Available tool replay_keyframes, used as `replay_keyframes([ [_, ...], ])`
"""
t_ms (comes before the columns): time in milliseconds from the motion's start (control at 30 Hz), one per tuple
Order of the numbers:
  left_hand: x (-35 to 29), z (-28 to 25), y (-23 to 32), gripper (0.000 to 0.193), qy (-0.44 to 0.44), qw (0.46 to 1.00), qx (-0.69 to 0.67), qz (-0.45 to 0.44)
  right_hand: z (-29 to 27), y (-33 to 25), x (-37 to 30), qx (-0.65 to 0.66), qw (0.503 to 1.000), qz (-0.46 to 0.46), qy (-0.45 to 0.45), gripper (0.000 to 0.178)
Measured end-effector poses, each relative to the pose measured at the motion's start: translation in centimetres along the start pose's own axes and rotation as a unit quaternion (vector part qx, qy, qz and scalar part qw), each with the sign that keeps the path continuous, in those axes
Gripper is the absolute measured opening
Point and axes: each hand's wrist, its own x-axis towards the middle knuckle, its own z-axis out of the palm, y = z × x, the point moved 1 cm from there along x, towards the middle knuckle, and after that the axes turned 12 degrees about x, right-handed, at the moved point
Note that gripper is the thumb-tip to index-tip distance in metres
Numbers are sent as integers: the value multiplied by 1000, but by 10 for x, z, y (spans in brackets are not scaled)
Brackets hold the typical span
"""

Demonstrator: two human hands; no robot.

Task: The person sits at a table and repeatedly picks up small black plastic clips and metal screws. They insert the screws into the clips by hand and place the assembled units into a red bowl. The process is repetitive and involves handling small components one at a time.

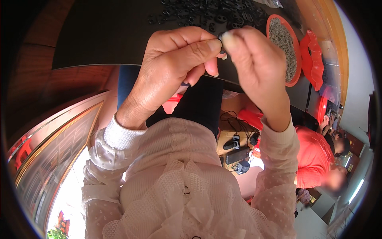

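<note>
My left hand (175, 59) and my right hand (258, 59) meet above the near edge of the dark table. Between the left thumb and forefinger sits a small black plastic part (221, 40), mostly covered by the fingertips. The right thumb and fingers pinch at the same spot from the other side, slightly blurred; whether they hold a further small piece is hidden. Behind the hands, a spread of small black plastic parts (211, 14) lies on the table, several with paired holes. Right of my right hand stands an orange-red bowl (271, 20) full of small grey metal pieces (284, 47).
A red wavy-rimmed dish (312, 59) lies beyond the bowl at the table's right. Below right, a wooden surface holds black chargers and cables (236, 143). Other people, one in a red top (316, 155), sit at the right. A framed panel (59, 139) leans at the left.
</note>
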Motion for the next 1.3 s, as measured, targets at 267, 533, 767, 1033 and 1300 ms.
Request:
replay_keyframes([
  [267,3,-7,0,22,-45,999,16,12,0,-1,-3,-96,993,-67,-33,43],
  [533,3,-3,7,23,-53,995,81,8,-6,-4,-6,-125,984,-97,-81,40],
  [767,1,2,6,21,-76,988,136,12,-7,-2,-13,-166,975,-92,-116,40],
  [1033,4,5,4,15,-99,963,233,97,-6,-1,-16,-114,982,-60,-142,44],
  [1300,2,5,-5,14,-89,956,228,164,-4,0,-18,-65,986,-52,-143,40],
])
